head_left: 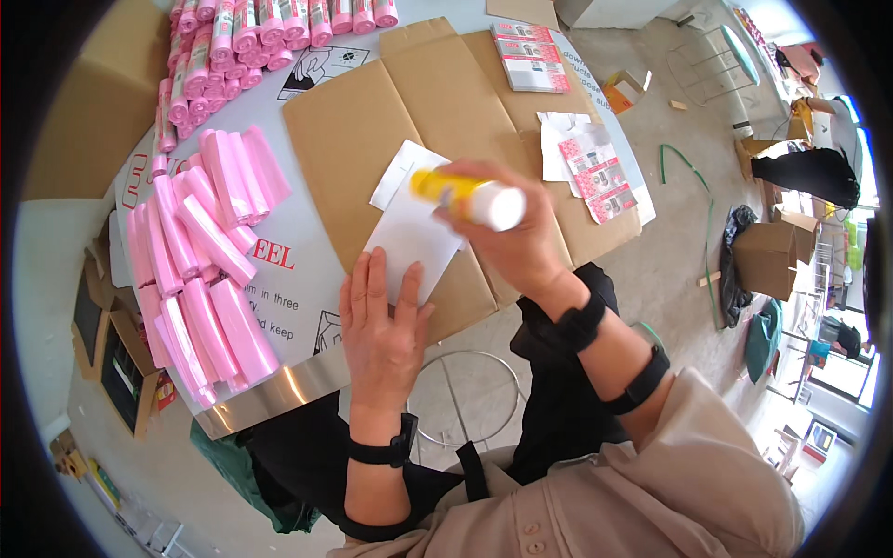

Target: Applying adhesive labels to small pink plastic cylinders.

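Note:
My right hand is wrapped round a yellow and white glue stick, held over a blank white paper slip. The stick and the fingers are slightly blurred. With its fingers stretched out flat, my left hand presses on the near end of the slip. Another white piece of paper lies partly under the far end of it. Both rest on a flattened brown cardboard sheet. Whether the stick's tip touches the paper I cannot tell.
Loose pink rolled plastic pieces lie left on the table, with a pile of labelled pink rolls behind. A stack of printed cards is at the far right, more printed cards nearer. A wire stool stands below the table edge.

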Demonstrator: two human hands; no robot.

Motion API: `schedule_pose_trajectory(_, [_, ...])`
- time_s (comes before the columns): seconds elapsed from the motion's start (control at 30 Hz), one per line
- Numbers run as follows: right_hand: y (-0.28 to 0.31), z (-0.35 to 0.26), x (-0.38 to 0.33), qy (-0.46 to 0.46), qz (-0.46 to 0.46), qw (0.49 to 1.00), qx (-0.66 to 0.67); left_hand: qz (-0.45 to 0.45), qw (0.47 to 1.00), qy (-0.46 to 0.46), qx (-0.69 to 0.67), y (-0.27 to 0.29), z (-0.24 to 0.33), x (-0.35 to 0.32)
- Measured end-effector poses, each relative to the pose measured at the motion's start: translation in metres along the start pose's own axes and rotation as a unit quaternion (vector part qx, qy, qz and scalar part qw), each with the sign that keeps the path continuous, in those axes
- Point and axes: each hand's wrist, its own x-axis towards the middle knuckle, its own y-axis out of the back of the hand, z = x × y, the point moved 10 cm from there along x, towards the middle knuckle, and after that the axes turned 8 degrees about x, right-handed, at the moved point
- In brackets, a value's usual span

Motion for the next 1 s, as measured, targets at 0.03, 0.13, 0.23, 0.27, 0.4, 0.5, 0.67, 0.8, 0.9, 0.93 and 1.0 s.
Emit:
schedule_pose_trajectory(0.03, [0.026, 0.004, -0.002, -0.025, 0.113, 0.989, 0.094, 0.000, 1.000, -0.003, 0.000, 0.000, 0.000, 0.000])
schedule_pose_trajectory(0.13, [0.068, 0.004, -0.012, -0.053, 0.245, 0.958, 0.140, 0.001, 1.000, -0.006, 0.001, 0.000, 0.002, 0.001])
schedule_pose_trajectory(0.23, [0.052, 0.001, -0.020, -0.007, 0.161, 0.987, -0.010, 0.004, 1.000, -0.006, 0.003, 0.000, 0.001, 0.001])
schedule_pose_trajectory(0.27, [0.049, 0.006, -0.024, -0.007, 0.161, 0.987, -0.010, 0.004, 1.000, -0.006, 0.003, 0.000, 0.001, 0.001])
schedule_pose_trajectory(0.4, [0.017, -0.003, -0.033, 0.060, 0.082, 0.994, -0.040, 0.001, 1.000, -0.004, 0.002, 0.002, 0.002, 0.002])
schedule_pose_trajectory(0.5, [-0.008, -0.010, -0.036, 0.022, -0.005, 0.999, -0.031, -0.005, 1.000, 0.001, 0.006, 0.001, 0.002, 0.002])
schedule_pose_trajectory(0.67, [0.015, 0.010, -0.029, -0.015, 0.100, 0.995, -0.027, -0.007, 1.000, 0.000, 0.003, 0.001, 0.000, -0.001])
schedule_pose_trajectory(0.8, [-0.011, -0.013, -0.027, 0.069, -0.028, 0.996, -0.055, 0.001, 1.000, -0.001, 0.004, 0.003, 0.002, 0.001])
schedule_pose_trajectory(0.9, [0.013, 0.019, -0.018, -0.060, 0.086, 0.994, 0.042, -0.007, 1.000, -0.001, 0.002, 0.002, 0.001, 0.001])
schedule_pose_trajectory(0.93, [0.011, 0.020, -0.018, -0.062, 0.085, 0.993, 0.044, -0.008, 1.000, 0.000, 0.001, 0.001, 0.000, 0.000])
schedule_pose_trajectory(1.0, [-0.012, 0.004, -0.016, -0.009, -0.026, 0.999, 0.022, -0.008, 1.000, 0.000, -0.003, 0.000, 0.000, 0.000])
